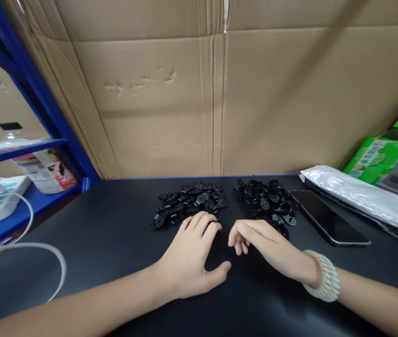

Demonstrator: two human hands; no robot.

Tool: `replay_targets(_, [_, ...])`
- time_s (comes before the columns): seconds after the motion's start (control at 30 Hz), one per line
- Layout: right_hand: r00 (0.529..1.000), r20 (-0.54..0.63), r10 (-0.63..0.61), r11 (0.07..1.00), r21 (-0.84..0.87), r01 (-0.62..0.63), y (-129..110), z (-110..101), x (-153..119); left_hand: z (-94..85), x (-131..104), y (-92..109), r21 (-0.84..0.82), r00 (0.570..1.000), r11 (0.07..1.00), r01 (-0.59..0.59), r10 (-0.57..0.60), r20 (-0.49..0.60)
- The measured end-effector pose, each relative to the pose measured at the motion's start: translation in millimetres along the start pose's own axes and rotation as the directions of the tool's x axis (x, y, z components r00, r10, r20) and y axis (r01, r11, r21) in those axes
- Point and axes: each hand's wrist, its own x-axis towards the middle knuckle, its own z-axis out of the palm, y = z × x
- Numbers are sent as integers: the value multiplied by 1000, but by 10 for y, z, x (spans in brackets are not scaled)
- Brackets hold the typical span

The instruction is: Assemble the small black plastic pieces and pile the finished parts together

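Observation:
Two heaps of small black perforated plastic pieces lie on the black tabletop, a left heap (188,201) and a right heap (265,201). My left hand (195,260) is open, palm down, just in front of the left heap, its thumb held away from the fingers. Its fingertips reach the near edge of that heap, and I see nothing gripped in it. Close in front of the right heap, my right hand (258,238) has its fingers curled inward and the thumb laid against them. Whatever those fingers may hold is hidden. A coiled pale band circles the right wrist.
Right of the heaps lie a dark-screened phone (328,217) and a silvery plastic package (367,196), with a green-labelled bottle (381,154) behind. A cardboard wall (156,107) closes the back. At left, a blue rack (49,107) holds another bottle (40,164); a white cable (60,260) loops over the table.

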Motion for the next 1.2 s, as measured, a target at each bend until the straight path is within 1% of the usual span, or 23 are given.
replay_targets(0.1, [1000, -6, 20, 1000, 10, -19, 4, -7, 21, 3, 0, 0, -25, 999, 1000, 7, -8, -34])
replay_targets(0.2, [999, -5, 34, 999, 10, -34, -1, -6, 31, 20, 6, -26, 1, 993, 997, 83, -83, -79])
replay_targets(0.27, [999, -2, 50, 999, 17, -50, -10, -3, 29, 34, 12, -50, 1, 989, 993, 120, -119, -83])
replay_targets(0.37, [996, 2, 89, 996, 14, -89, -29, 0, 18, 49, 17, -79, -26, 993, 995, 98, -99, -57])
replay_targets(0.47, [995, 15, 96, 995, 4, -96, -47, -3, 12, 46, 19, -84, -68, 997, 996, 60, -63, -44])
replay_targets(0.7, [995, 20, 97, 995, 17, -98, -54, -13, 17, 56, 26, -92, -111, 988, 988, 106, -118, -101])
replay_targets(0.8, [995, 11, 97, 995, 13, -97, -56, -16, 16, 95, 8, -131, -153, 990, 987, 47, -67, -126])
replay_targets(0.9, [996, -21, 90, 995, 42, -89, -49, -22, 18, 118, -7, -161, -212, 980, 976, -56, 14, -196])
replay_targets(0.97, [995, -49, 84, 994, 76, -80, -43, -23, 22, 112, -5, -155, -253, 960, 957, -141, 69, -273])
replay_targets(1.03, [994, -58, 92, 985, 149, -82, -49, -15, 17, 94, 1, -125, -298, 927, 923, -245, 134, -349])
replay_targets(1.1, [992, -9, 129, 941, 317, -119, -74, 9, 0, 76, 2, -80, -341, 893, 882, -325, 169, -416])
replay_targets(1.17, [979, 117, 166, 828, 523, -203, -113, 47, -23, 66, -8, -35, -382, 878, 853, -356, 165, -450])
replay_targets(1.2, [968, 188, 165, 761, 600, -246, -132, 70, -33, 65, -16, -17, -404, 880, 843, -356, 157, -448])
